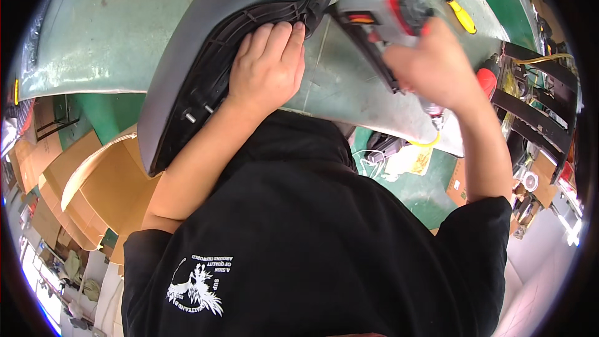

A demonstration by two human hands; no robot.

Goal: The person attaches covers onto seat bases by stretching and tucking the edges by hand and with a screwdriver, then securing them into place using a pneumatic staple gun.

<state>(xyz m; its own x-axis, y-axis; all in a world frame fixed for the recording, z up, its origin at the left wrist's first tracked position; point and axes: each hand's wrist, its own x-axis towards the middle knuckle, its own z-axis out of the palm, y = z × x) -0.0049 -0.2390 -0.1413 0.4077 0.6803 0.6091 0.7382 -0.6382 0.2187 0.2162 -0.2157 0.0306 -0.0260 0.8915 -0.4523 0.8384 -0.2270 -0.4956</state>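
A large curved dark grey padded seat piece (193, 31) stands tilted on the metal tabletop. Its black ribbed inner side faces me, with metal studs poking out at both ends. My left hand (268, 65) presses onto the inner rim near the bend, fingers side by side, fingertips bent over the edge. In my right hand (430, 62) is a grey and red air stapler (380, 12), its fingers wrapped round the handle. The stapler is blurred by motion. Its nose is close to the seat piece's rim, right of my left fingertips; whether they touch, I cannot tell.
A screwdriver with a yellow handle (462, 15) lies at the far right of the metal table (93, 31). A red tool (486, 78) sits by a black rack (536, 118) on the right. A yellow hose (430, 142) hangs below the stapler. Open cardboard boxes (115, 181) stand lower left.
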